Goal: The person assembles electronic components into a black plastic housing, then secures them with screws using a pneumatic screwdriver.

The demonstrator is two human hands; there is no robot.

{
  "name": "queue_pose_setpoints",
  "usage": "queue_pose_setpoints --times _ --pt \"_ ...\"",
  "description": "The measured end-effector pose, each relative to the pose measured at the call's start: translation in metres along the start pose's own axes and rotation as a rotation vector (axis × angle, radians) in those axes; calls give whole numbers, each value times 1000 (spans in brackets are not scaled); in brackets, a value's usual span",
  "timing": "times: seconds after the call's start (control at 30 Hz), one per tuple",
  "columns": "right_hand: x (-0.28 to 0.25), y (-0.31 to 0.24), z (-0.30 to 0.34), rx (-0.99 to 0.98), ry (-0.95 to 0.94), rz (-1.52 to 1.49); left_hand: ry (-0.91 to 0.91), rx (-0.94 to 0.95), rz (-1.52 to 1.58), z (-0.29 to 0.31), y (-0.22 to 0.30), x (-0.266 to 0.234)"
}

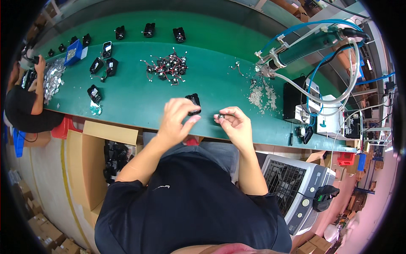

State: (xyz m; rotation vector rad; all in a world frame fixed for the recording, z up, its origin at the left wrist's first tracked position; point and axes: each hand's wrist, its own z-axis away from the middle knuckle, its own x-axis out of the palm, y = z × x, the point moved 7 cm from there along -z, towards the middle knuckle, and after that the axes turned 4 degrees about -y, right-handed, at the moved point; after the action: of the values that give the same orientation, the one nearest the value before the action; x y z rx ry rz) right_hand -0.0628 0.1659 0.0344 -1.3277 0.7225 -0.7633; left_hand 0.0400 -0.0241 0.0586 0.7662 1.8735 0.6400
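Note:
Near the front edge of the green table, a small black plastic housing (193, 100) lies in front of me. My left hand (174, 118) reaches over its lower left side, thumb and fingers apart; whether a fingertip touches it is hard to tell. To the right, my right hand (237, 126) pinches a small dark part (220, 116) between thumb and fingertips, just above the table. Farther back is a pile of small black parts with red and black wires (169, 67). A single wired piece (237, 67) lies to the right of that pile.
Small metal pieces (257, 96) are scattered below a clamped green pneumatic tool (304, 47) with hoses. More black housings (111, 67) stand left and along the back. At far left another person (29, 101) works by a blue bin (73, 53). An open carton (89, 169) stands below the table.

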Motion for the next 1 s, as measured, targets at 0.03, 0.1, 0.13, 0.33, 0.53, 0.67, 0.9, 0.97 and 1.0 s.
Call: queue_pose_setpoints --times 0.03,0.1,0.13,0.33,0.53,0.67,0.9,0.97,1.0 --pt "10 -3 2 -58 -61 -152 52 -14 127 -3 14 -2" --pt "26 -12 7 -175 -121 -333 15 -317 702 6 13 23" --pt "31 -14 8 -176 -126 -336 17 -406 945 12 5 38" --pt "46 -42 18 -420 -2 206 -29 -503 1334 20 -7 52" --pt "43 -44 16 -458 -75 288 -174 -494 708 12 1 21" --pt "51 -56 18 -495 -258 402 -313 -400 503 6 -1 14" --pt "52 -28 10 -329 -365 253 -342 -353 487 11 0 20" --pt "55 -40 15 -570 -260 410 -352 -433 521 17 -5 25" --pt "56 -41 15 -570 -263 409 -310 -486 586 20 -9 25"
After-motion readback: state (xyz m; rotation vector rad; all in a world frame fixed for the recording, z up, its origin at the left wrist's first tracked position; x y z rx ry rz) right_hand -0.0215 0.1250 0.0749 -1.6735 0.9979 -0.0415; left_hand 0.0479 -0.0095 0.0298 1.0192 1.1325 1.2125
